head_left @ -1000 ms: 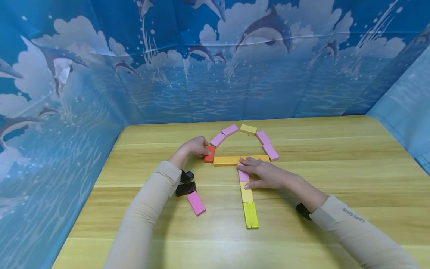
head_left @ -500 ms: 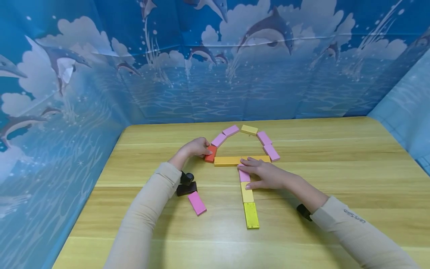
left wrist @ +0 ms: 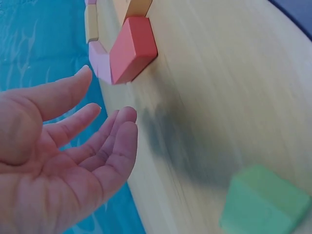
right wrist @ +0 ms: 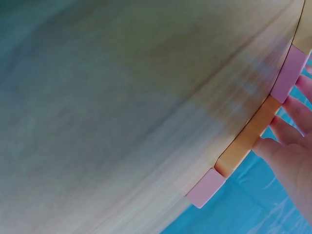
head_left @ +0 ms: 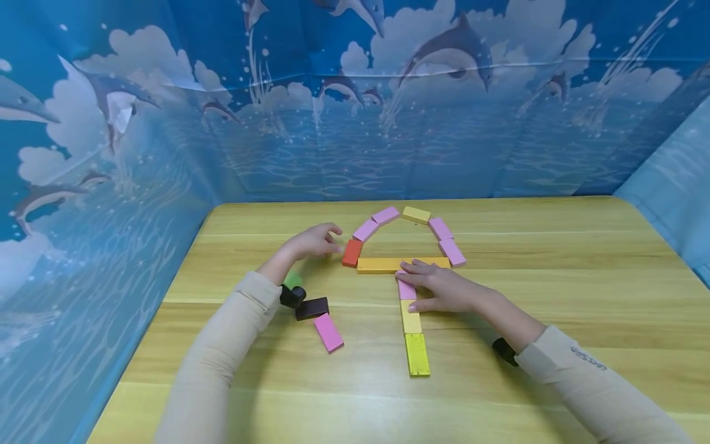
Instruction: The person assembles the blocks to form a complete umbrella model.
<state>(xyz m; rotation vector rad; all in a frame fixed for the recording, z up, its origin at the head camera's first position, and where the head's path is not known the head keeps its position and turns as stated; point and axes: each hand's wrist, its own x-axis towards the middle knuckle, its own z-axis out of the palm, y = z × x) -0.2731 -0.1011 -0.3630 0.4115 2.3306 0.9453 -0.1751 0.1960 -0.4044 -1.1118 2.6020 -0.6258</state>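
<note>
My left hand [head_left: 313, 240] hovers left of the red block [head_left: 352, 253], its fingers loosely bent around nothing. In the left wrist view a gap separates the fingertips from that block. The red block touches the left end of a row of orange blocks [head_left: 379, 266]. My right hand [head_left: 440, 287] lies across the middle of the figure with extended fingers. Its fingertips reach the orange row and the pink block [head_left: 407, 291] below it, while the thumb touches the pale yellow block [head_left: 411, 322]. A yellow-green block [head_left: 418, 354] ends this column.
Pink blocks [head_left: 366, 230] and a yellow block [head_left: 416, 214] curve in an arch above the orange row. A dark block [head_left: 312, 308] touches a loose pink block [head_left: 329, 333] at left. Near the left wrist lies a green block [left wrist: 263, 202]. A dolphin-print curtain [head_left: 355, 154] borders the table.
My left hand has let go of the red block and drawn back to the left, revealing the green block. My right hand has stayed in place on the blocks.
</note>
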